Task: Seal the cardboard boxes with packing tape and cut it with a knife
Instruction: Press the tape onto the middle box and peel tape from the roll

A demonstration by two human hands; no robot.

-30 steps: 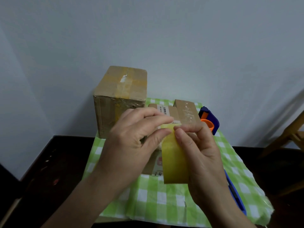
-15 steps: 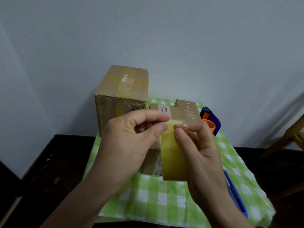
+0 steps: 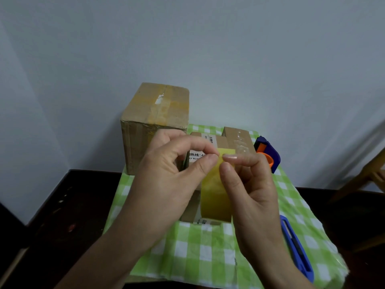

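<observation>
A yellowish roll of packing tape (image 3: 214, 197) is held upright in front of me. My right hand (image 3: 252, 190) grips the roll and my left hand (image 3: 173, 176) pinches the tape's free end at the top between thumb and forefinger. Behind the hands lies a small cardboard box (image 3: 235, 138) with a white label, mostly hidden. A taller taped cardboard box (image 3: 154, 124) stands at the back left. A blue utility knife (image 3: 295, 247) lies on the cloth at the right.
A green and white checked cloth (image 3: 200, 253) covers the dark table (image 3: 62, 215). A blue and orange tape dispenser (image 3: 268, 153) sits behind the small box by the wall. A wooden chair part (image 3: 370, 174) shows at the far right.
The left thumb and forefinger have shifted to the roll's top edge and now pinch the tape end. Both hands and the roll sit slightly higher in view.
</observation>
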